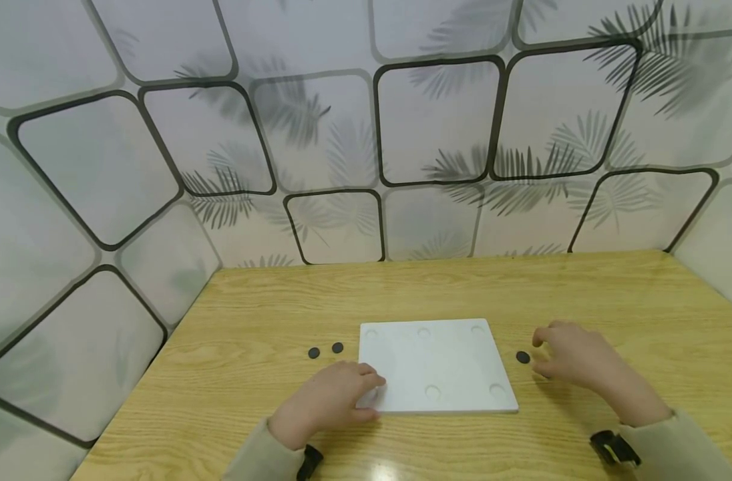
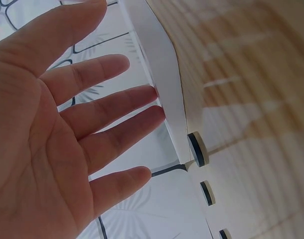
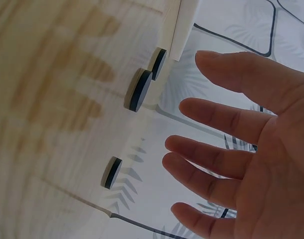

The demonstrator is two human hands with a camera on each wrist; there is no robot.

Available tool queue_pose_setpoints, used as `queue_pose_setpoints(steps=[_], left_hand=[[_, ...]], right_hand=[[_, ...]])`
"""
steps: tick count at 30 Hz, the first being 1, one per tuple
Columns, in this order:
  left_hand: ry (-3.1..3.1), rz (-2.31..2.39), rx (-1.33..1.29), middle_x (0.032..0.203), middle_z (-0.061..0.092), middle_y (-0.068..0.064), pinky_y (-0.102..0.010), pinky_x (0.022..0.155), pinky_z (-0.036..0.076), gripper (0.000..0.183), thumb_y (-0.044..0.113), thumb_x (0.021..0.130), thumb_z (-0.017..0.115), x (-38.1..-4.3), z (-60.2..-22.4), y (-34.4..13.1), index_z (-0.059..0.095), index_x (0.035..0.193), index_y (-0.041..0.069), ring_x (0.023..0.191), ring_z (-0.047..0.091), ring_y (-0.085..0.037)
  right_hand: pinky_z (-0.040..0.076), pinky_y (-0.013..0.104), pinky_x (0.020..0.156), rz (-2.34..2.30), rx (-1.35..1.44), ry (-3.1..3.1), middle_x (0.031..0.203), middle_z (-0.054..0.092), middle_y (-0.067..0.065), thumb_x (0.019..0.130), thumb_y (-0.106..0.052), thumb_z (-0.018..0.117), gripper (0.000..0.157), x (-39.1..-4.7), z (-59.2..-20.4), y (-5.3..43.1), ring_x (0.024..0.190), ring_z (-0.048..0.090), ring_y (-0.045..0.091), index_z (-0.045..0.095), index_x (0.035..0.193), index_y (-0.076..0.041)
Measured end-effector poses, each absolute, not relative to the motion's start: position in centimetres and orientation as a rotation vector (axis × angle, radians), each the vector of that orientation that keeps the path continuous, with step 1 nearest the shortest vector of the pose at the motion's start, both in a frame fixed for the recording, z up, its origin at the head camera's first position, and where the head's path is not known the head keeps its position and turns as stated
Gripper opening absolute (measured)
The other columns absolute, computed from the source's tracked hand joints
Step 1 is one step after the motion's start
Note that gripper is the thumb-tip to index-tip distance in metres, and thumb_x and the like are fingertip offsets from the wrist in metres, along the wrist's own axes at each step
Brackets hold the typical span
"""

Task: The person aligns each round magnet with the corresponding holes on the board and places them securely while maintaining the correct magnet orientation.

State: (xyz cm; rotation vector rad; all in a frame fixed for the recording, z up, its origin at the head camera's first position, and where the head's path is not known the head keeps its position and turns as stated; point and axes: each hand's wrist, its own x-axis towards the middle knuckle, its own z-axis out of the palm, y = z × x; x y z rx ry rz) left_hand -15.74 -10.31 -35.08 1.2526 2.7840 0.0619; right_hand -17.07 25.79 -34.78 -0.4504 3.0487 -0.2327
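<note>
A white rectangular board (image 1: 444, 361) with several shallow round recesses lies flat on the wooden table. My left hand (image 1: 336, 399) is at its near left corner, fingers extended and spread, fingertips right at the board's edge in the left wrist view. Two small black discs (image 1: 326, 351) lie left of the board; the left wrist view shows three discs (image 2: 198, 149) in a row. On the other side, my right hand (image 1: 579, 357) hovers beside a black disc (image 1: 523, 357), its fingers loosely bent and holding nothing. Three discs (image 3: 140, 90) show in the right wrist view.
The wooden table (image 1: 282, 300) runs back to a patterned cloth backdrop (image 1: 438, 120) with leaf prints and rounded squares. More of this cloth (image 1: 59, 334) rises along the left side. Dark straps (image 1: 615, 447) sit at the sleeve cuffs.
</note>
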Motion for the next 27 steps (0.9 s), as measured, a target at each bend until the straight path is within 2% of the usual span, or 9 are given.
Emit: queue_pose_setpoints(steps=[4,17,27], left_hand=[[2.778,0.062,1.239,0.105,0.058,0.003,-0.025,0.083,0.043,0.040,0.036,0.079,0.064,-15.72,-35.07,-10.25,0.060,0.113,0.014,0.094,0.054,-0.011],[2.776,0.093,1.274,0.102,0.059,0.003,-0.024,0.080,0.044,0.038,0.033,0.079,0.065,-15.90,-35.15,-10.23,0.061,0.111,0.012,0.091,0.054,-0.010],[2.766,0.093,1.238,0.104,0.058,0.003,-0.025,0.081,0.043,0.039,0.035,0.079,0.065,-15.89,-35.16,-10.13,0.060,0.112,0.013,0.093,0.054,-0.011]], right_hand=[[0.044,0.045,0.051,-0.200,-0.443,3.026,0.092,0.057,0.011,0.069,-0.024,0.072,0.030,-17.16,-34.98,25.90,0.076,0.056,0.029,0.061,0.091,-0.007],[0.044,0.043,0.051,-0.198,-0.477,3.015,0.090,0.057,0.012,0.068,-0.021,0.072,0.029,-17.01,-34.72,25.74,0.075,0.056,0.030,0.061,0.090,-0.006],[0.043,0.050,0.054,-0.238,-0.485,3.046,0.096,0.057,0.015,0.067,-0.021,0.073,0.028,-16.79,-34.49,26.03,0.081,0.055,0.034,0.062,0.090,-0.007]])
